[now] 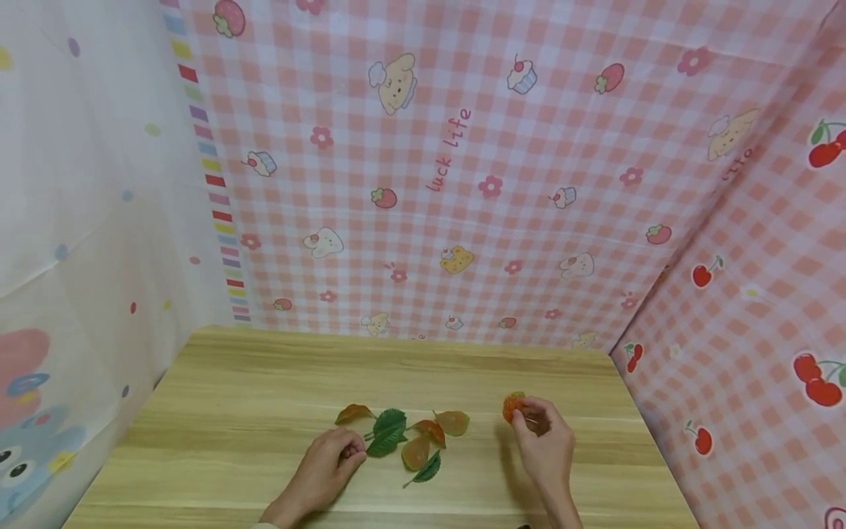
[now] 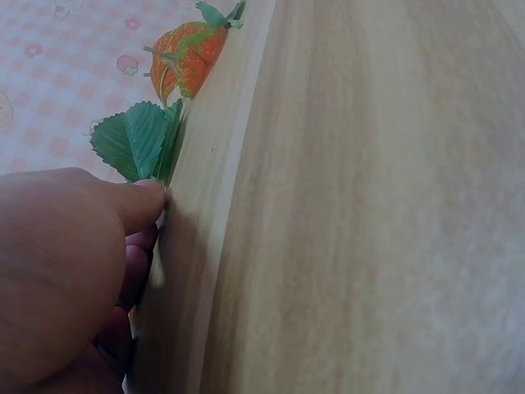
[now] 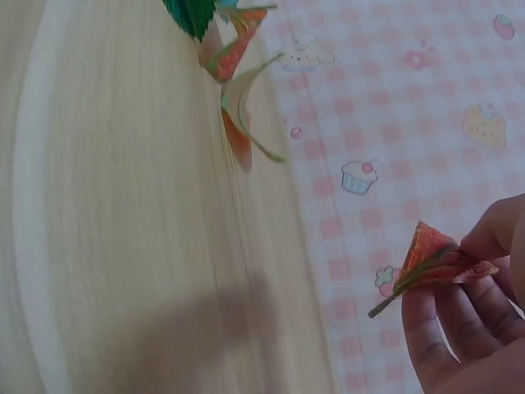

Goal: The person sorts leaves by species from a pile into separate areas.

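Note:
My right hand (image 1: 547, 441) pinches an orange-red artificial leaf (image 1: 512, 406) between thumb and fingers, above the right part of the table. The right wrist view shows this leaf (image 3: 422, 263) folded, its green stem pointing down and left. Low on the table, my left hand (image 1: 327, 466) has curled fingers, with its thumb tip at the base of a green serrated leaf (image 2: 131, 141). That leaf tilts up from the wood, and the thumb hides its stem. Two overlapping green leaves (image 1: 388, 422) lie beside this hand in the head view.
On the wooden table (image 1: 264, 367) lie an orange leaf (image 1: 355, 413), a yellow-orange leaf (image 1: 453, 422), a red-orange leaf (image 1: 432, 431), another yellowish leaf (image 1: 416, 453) and a small green leaf (image 1: 428, 467). Pink checked cloth (image 1: 423, 220) hangs behind; other cloths flank both sides.

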The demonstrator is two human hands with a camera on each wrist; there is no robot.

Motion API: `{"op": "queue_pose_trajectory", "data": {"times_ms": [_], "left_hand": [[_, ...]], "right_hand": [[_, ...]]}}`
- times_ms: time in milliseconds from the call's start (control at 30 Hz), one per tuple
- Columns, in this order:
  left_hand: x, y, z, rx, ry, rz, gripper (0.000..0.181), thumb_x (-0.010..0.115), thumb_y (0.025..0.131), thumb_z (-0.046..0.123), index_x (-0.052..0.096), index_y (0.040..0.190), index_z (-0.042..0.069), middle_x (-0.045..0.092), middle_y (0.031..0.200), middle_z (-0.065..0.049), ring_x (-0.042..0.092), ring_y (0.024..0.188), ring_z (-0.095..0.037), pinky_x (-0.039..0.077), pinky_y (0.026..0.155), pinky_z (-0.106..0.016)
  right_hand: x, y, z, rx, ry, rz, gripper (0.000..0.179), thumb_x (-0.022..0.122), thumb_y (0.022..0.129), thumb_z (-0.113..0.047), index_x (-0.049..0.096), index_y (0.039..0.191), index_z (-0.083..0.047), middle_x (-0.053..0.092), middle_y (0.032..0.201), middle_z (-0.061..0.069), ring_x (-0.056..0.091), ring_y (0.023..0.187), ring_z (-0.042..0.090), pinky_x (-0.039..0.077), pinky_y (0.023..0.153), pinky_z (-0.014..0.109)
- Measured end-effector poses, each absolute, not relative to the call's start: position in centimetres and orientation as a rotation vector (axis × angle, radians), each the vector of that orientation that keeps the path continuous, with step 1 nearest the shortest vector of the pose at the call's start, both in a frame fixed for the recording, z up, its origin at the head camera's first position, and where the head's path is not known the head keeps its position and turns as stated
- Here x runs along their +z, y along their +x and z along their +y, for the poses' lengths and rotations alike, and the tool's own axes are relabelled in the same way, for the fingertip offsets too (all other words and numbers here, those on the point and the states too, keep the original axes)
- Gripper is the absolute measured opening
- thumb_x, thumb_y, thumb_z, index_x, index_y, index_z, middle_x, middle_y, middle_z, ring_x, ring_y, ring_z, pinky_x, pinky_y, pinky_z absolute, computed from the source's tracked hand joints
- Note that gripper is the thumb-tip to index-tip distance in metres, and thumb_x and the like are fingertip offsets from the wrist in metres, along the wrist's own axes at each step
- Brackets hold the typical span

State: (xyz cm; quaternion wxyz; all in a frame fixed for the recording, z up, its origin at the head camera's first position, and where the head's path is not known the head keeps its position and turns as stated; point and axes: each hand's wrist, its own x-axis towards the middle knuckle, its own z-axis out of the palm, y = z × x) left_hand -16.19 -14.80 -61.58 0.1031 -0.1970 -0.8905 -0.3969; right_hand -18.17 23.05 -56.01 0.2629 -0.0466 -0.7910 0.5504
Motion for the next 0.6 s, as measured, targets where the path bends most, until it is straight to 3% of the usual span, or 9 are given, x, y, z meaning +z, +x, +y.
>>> {"op": "queue_pose_trajectory", "data": {"times_ms": [167, 433, 600], "left_hand": [[-61.6, -16.1, -14.8, -1.172, -0.584, -2.623, 0.022, 0.085, 0.1, 0.009, 0.073, 0.091, 0.026, 0.064, 0.087, 0.017, 0.051, 0.083, 0.005, 0.045, 0.076, -0.024], [-61.8, -16.2, -14.9, -1.193, -0.579, -2.619, 0.022, 0.085, 0.1, 0.009, 0.073, 0.091, 0.026, 0.064, 0.087, 0.017, 0.051, 0.083, 0.006, 0.046, 0.077, -0.023], [-62.2, -16.2, -14.9, -1.207, -0.58, -2.624, 0.022, 0.085, 0.099, 0.009, 0.074, 0.092, 0.026, 0.064, 0.088, 0.017, 0.052, 0.083, 0.006, 0.047, 0.077, -0.023]], "right_hand": [[-56.1, -18.9, 24.0, 1.357, -0.101, -2.243, 0.021, 0.078, 0.097, 0.01, 0.079, 0.116, 0.0, 0.081, 0.101, 0.02, 0.066, 0.081, -0.006, 0.055, 0.072, 0.009], [-57.1, -21.1, 24.7, 1.335, 0.031, -2.435, 0.035, 0.079, 0.094, 0.015, 0.079, 0.126, 0.002, 0.082, 0.109, 0.02, 0.072, 0.091, 0.004, 0.059, 0.079, 0.014], [-58.0, -22.2, 24.4, 1.382, -0.023, -2.493, 0.031, 0.08, 0.095, 0.013, 0.079, 0.124, 0.003, 0.083, 0.106, 0.02, 0.074, 0.091, 0.007, 0.06, 0.08, 0.015]]}}
